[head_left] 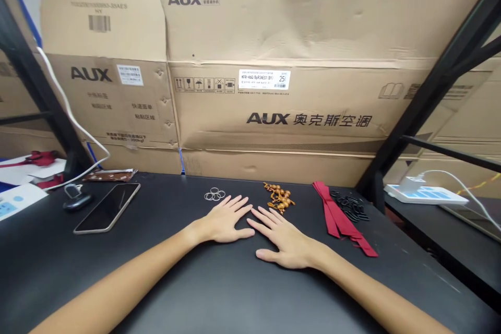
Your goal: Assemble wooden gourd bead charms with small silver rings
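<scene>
Closest to the camera: two bare forearms over a black tabletop. The left hand and right hand are both palm down, fingers stretched out, gripping nothing, index tips nearly meeting. There's a phone left of the left hand; red straps and some black plastic bits are right of the right hand. Metal rings sit just past the left fingertips, orange-brown beads just past the right. AUX boxes fill the background. Imo it's a hands-at-rest step, nothing picked up; any grab from here calls for lifting a palm and pinching carefully, especially those thin rings.
</scene>
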`<control>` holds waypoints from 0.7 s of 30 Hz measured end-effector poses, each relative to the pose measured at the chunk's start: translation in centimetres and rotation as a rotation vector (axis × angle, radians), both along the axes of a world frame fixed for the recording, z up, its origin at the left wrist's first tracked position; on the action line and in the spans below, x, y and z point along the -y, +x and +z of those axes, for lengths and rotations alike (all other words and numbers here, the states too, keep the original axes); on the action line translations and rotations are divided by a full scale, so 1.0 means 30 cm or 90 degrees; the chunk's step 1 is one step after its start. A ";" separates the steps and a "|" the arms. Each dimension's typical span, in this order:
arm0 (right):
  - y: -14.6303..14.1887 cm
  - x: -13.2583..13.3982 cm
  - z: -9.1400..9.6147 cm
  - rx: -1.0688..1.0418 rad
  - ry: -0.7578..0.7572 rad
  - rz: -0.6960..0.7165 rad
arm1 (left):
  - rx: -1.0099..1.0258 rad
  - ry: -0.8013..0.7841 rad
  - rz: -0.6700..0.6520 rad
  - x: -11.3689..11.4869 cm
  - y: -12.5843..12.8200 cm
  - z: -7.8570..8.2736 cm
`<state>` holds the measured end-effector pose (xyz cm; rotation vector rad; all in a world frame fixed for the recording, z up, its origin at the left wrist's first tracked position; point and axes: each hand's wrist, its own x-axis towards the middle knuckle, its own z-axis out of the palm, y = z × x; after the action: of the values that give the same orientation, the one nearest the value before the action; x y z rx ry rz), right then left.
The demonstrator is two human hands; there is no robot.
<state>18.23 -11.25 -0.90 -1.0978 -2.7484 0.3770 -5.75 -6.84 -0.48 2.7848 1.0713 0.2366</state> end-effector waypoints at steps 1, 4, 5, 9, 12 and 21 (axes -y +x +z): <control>0.000 0.003 0.001 -0.002 -0.001 0.006 | 0.002 -0.004 -0.002 -0.003 -0.001 0.002; 0.002 0.007 0.002 -0.005 -0.007 0.011 | -0.002 -0.017 -0.008 -0.012 -0.005 0.007; 0.002 0.008 0.002 -0.004 -0.010 0.010 | -0.001 -0.018 -0.010 -0.014 -0.007 0.007; 0.004 0.005 0.000 -0.013 -0.011 0.012 | 0.015 -0.009 -0.014 -0.017 -0.011 0.002; 0.005 0.004 -0.001 -0.018 -0.006 0.012 | 0.019 -0.009 -0.014 -0.016 -0.011 0.000; 0.013 -0.005 0.003 -0.015 -0.012 0.005 | 0.012 -0.013 -0.009 -0.011 -0.013 0.004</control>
<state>18.63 -11.09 -0.82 -1.0802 -2.7355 0.4141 -6.14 -6.50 -0.36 2.7655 1.0432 0.2478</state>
